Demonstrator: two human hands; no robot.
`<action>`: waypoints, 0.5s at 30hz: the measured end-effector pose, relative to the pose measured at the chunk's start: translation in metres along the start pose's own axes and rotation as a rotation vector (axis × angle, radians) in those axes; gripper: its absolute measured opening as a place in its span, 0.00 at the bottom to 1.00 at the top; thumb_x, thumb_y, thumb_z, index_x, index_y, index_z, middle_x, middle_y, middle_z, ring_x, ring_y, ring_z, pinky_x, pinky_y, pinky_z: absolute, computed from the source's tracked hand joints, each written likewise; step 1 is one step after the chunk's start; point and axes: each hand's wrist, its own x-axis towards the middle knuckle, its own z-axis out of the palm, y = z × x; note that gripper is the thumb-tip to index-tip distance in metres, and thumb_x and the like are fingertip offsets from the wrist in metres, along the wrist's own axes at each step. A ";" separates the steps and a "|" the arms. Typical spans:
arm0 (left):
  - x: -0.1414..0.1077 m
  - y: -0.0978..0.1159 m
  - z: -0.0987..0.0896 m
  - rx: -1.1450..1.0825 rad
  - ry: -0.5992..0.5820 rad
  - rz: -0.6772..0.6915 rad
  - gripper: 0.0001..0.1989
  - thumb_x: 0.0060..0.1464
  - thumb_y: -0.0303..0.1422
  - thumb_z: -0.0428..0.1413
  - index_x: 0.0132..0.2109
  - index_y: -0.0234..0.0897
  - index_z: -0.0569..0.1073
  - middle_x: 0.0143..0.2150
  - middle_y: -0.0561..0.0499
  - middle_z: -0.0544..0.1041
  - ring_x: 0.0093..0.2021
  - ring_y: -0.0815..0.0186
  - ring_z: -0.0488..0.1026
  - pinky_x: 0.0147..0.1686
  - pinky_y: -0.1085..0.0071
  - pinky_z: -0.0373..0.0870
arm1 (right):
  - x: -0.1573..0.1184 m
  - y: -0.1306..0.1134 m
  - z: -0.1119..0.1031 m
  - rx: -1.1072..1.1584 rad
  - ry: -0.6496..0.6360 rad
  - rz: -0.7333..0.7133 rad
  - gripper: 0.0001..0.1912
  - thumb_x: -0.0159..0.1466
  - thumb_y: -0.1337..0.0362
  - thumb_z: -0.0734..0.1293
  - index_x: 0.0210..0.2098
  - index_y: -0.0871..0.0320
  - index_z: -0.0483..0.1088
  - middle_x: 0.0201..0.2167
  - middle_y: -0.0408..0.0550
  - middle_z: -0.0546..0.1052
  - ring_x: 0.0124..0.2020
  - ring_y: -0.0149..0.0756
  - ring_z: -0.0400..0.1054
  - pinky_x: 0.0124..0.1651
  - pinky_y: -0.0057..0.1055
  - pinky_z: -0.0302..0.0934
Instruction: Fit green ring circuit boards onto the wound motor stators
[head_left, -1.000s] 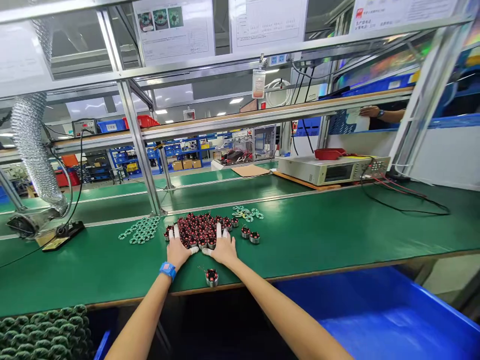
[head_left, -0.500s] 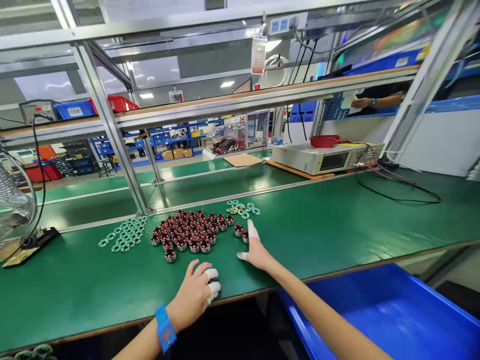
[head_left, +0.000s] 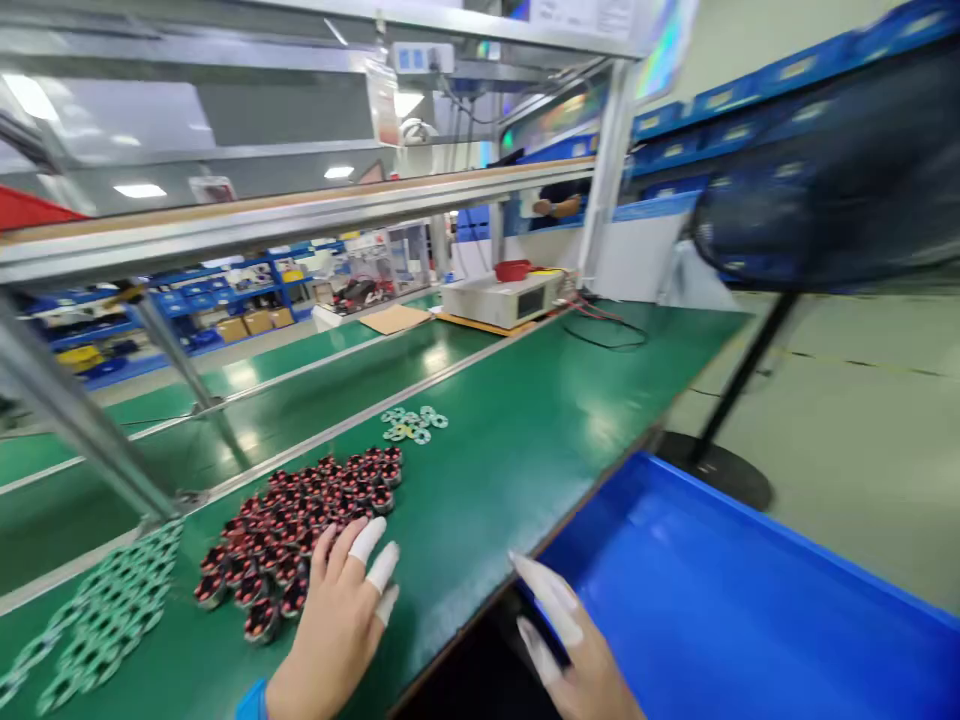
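A tight cluster of small round motor stators [head_left: 300,520], with reddish windings and black tops, stands on the green table. My left hand [head_left: 337,610] is just in front of the cluster, palm down, its fingers stretched out and some wearing white finger cots. Nothing shows in its grasp; what lies under the palm is hidden. By the table's front edge, beside the blue bin, is my right hand [head_left: 574,640], slightly blurred, thumb and fingers apart, also with white cots. Green ring-shaped boards [head_left: 116,600] lie in rows at the left. A few paler rings [head_left: 412,425] lie behind the stators.
A large blue bin [head_left: 720,610] sits below the table edge at the right. Farther back are a bench instrument [head_left: 499,300] with a red tray and cables. A black stand [head_left: 739,390] rises from the floor. A metal shelf frame [head_left: 300,220] crosses above.
The view has swung right. My right hand has moved from two loose stators back to the table edge by the bin. Those stators no longer stand apart. My left fingers have straightened near the cluster.
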 end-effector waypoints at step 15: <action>0.160 0.091 0.103 -0.261 -0.715 0.658 0.40 0.47 0.46 0.55 0.64 0.35 0.52 0.64 0.35 0.53 0.64 0.44 0.46 0.57 0.44 0.45 | -0.171 0.003 -0.105 -0.838 -0.544 1.095 0.30 0.56 0.79 0.55 0.56 0.59 0.63 0.38 0.55 0.78 0.35 0.46 0.74 0.34 0.33 0.65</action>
